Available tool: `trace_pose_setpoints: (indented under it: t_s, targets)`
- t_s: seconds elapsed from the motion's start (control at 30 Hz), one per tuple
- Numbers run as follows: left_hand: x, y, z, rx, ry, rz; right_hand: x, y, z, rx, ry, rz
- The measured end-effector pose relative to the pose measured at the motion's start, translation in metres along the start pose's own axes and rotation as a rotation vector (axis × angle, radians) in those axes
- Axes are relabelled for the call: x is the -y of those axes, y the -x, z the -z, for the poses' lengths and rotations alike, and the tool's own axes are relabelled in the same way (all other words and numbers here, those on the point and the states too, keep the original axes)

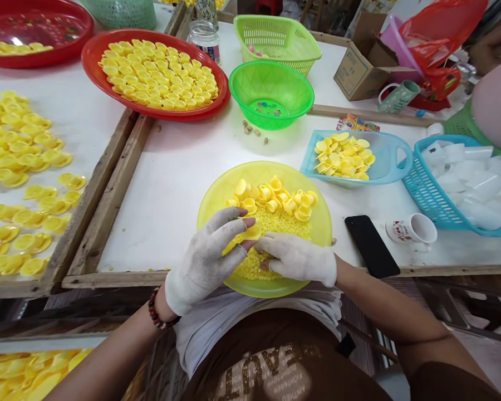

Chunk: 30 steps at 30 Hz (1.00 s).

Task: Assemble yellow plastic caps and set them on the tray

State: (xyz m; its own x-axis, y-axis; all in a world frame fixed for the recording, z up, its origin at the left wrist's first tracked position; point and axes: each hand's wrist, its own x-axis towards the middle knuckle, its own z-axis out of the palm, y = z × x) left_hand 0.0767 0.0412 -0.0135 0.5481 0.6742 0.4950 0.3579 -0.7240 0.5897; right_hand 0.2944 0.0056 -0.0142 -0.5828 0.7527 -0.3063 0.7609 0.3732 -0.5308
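Observation:
Both hands wear white gloves with bare fingertips, over a yellow basin point(211, 195) at the table's near edge. My left hand point(217, 250) holds a yellow cup-shaped piece point(250, 234) between thumb and fingers. My right hand point(294, 257) is low over the small yellow beads point(279, 223), its fingers bent and pressed together beside that piece; what they hold, if anything, is hidden. Several more yellow pieces point(271, 197) lie heaped on the beads at the basin's far side.
Beyond the basin stand a green bowl point(271, 94) and a red tray point(94, 61) of yellow pieces. To the right are a blue scoop point(386, 159), a black phone point(371, 245), a mug point(411, 229) and a blue basket point(432, 189). Wooden strips point(108, 206) edge the table.

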Motion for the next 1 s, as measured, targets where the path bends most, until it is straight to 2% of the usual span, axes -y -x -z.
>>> trace_pose_setpoints:
  t_s: [0.07,0.17,0.27,0.37,0.5,0.57,0.6,0.7,0.77,0.83,0.93,1.0]
  targets:
    - [-0.001,0.000,-0.003,0.051,-0.013,0.064,-0.004,0.003,0.005,-0.045,-0.052,0.003]
    - [0.000,-0.002,-0.006,0.127,-0.012,0.139,-0.004,0.009,0.016,-0.212,-0.100,0.013]
    - [-0.001,-0.006,-0.007,0.170,0.013,0.159,0.004,0.009,0.024,-0.416,-0.112,0.133]
    - [-0.004,-0.008,-0.007,0.179,0.036,0.173,0.011,0.005,0.027,-0.518,-0.115,0.229]
    - [-0.001,-0.001,-0.007,0.109,0.105,0.190,0.006,0.007,0.026,-0.562,-0.096,0.172]
    - [0.002,0.002,-0.008,0.085,0.147,0.211,0.001,0.011,0.022,-0.513,-0.036,0.082]
    - [0.003,0.002,-0.008,0.076,0.170,0.224,-0.001,0.013,0.019,-0.438,0.009,0.031]
    - [0.004,0.002,-0.007,0.056,0.244,0.262,-0.003,0.015,0.010,-0.102,0.149,-0.071]
    - [0.003,0.001,-0.004,0.067,0.289,0.290,-0.001,0.016,0.008,0.029,0.184,-0.089]
    - [0.002,0.000,-0.001,0.098,0.347,0.330,0.002,0.017,0.011,-0.020,0.157,-0.094]
    - [-0.001,0.000,0.003,0.128,0.437,0.382,0.007,0.019,0.024,-0.290,-0.029,-0.073]
    - [-0.002,0.000,0.003,0.122,0.444,0.351,0.011,0.017,0.032,-0.393,-0.178,-0.045]
